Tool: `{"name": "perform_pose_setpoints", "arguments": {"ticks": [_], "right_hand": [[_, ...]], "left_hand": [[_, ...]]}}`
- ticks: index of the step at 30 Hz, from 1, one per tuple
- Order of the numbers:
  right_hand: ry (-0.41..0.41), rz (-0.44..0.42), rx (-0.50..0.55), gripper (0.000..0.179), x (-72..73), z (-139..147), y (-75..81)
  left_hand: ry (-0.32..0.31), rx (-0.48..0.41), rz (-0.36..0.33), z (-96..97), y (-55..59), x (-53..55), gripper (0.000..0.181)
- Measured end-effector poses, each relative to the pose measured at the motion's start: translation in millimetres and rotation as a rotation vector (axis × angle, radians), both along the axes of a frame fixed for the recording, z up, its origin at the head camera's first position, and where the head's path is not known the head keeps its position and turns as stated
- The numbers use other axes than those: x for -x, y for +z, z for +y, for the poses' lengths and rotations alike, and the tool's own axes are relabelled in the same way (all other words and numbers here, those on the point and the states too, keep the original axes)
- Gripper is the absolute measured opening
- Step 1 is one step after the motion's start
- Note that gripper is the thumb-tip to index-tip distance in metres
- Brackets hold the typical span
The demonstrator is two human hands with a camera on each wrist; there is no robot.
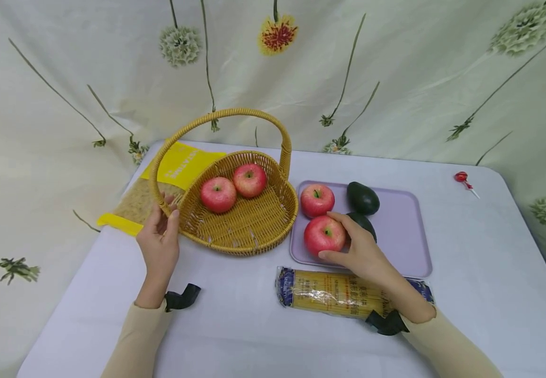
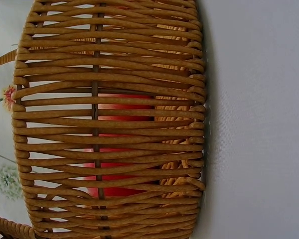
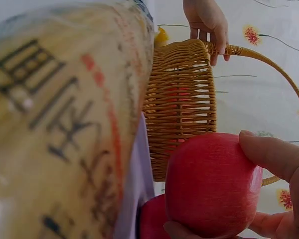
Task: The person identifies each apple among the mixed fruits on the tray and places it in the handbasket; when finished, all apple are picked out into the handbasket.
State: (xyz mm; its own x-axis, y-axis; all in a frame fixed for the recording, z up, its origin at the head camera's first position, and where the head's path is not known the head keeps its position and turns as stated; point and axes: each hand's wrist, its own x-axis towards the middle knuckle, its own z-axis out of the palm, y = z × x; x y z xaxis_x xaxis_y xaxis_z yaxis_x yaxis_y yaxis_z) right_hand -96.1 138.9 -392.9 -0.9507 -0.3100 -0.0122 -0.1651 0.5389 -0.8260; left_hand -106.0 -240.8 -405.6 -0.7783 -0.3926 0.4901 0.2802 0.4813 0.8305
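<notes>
My left hand (image 1: 159, 249) grips the left foot of the handle (image 1: 180, 131) of a wicker basket (image 1: 240, 249), thumb in front and fingers curled behind. Inside the basket lie two red apples (image 1: 218, 195), showing through the weave in the left wrist view. My right hand (image 1: 365, 254) holds another red apple (image 1: 324, 234) between thumb and fingers over the left part of a lilac tray (image 1: 400, 226). Just behind it, a further apple (image 1: 317, 201) sits on the tray. Two dark green avocados (image 1: 363, 198) are there too, the nearer partly hidden by my right hand.
A clear pack of spaghetti (image 1: 334, 294) lies in front of the tray, under my right wrist. Left of the basket is a yellow bag (image 1: 147, 202) of pasta, partly behind the handle. A red lollipop (image 1: 462, 177) lies at the far right. Flowered cloth hangs behind the table.
</notes>
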Motion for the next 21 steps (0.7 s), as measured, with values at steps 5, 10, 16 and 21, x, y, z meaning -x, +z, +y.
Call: {"name": "perform_pose_setpoints", "arguments": {"ticks": [5, 10, 16, 21], "right_hand": [[0.043, 0.036, 0.011, 0.079, 0.7, 2, 21.0], [0.074, 0.047, 0.025, 0.08, 5.1, 0, 37.4], [0.097, 0.093, 0.005, 0.083, 12.7, -9, 50.0], [0.136, 0.102, 0.034, 0.081, 23.3, -22, 61.2]], "left_hand": [[-0.012, -0.007, 0.008, -0.6, -0.3, -0.1, 0.046], [-0.015, -0.017, 0.006, 0.0, 0.7, 0.1, 0.045], [-0.019, -0.015, 0.007, 0.8, 1.2, -0.8, 0.044], [-0.016, -0.02, 0.002, 0.7, 1.6, -1.5, 0.045]]}}
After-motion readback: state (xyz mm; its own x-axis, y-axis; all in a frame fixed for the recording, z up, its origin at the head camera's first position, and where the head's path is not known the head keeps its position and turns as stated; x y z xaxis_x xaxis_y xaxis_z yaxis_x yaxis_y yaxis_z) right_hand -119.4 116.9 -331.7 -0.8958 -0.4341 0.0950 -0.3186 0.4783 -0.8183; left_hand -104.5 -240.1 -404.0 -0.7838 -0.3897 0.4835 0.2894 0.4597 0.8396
